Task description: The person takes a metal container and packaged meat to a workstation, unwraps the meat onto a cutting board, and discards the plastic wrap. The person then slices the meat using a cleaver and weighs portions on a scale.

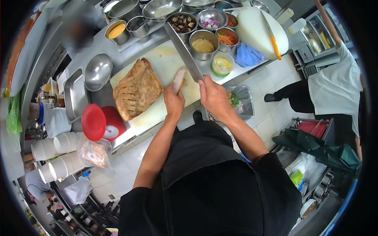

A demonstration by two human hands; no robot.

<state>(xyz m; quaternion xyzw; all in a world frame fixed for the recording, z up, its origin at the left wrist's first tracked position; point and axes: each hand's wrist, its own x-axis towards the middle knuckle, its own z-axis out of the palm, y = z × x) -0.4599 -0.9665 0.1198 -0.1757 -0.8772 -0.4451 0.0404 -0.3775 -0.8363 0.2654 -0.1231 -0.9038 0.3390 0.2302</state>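
In the head view, my right hand [214,96] is closed round the handle of a large knife [184,53], its long blade slanting up and to the left. My left hand [173,100] grips a pale piece of meat [178,80] just left of the blade. The meat stands out above the white cutting board [165,53]. To the left on the board lies a big browned slab of roast meat [138,89] with several cuts across its lower part. The handle of the knife is mostly hidden by my fingers.
Bowls of mushrooms [182,24], onion [210,19] and yellow paste [202,45] stand behind the board. A red scale [113,125] is at left. An orange-handled knife [272,41] lies on a round white board [256,29]. A person in a white shirt [334,80] stands at right.
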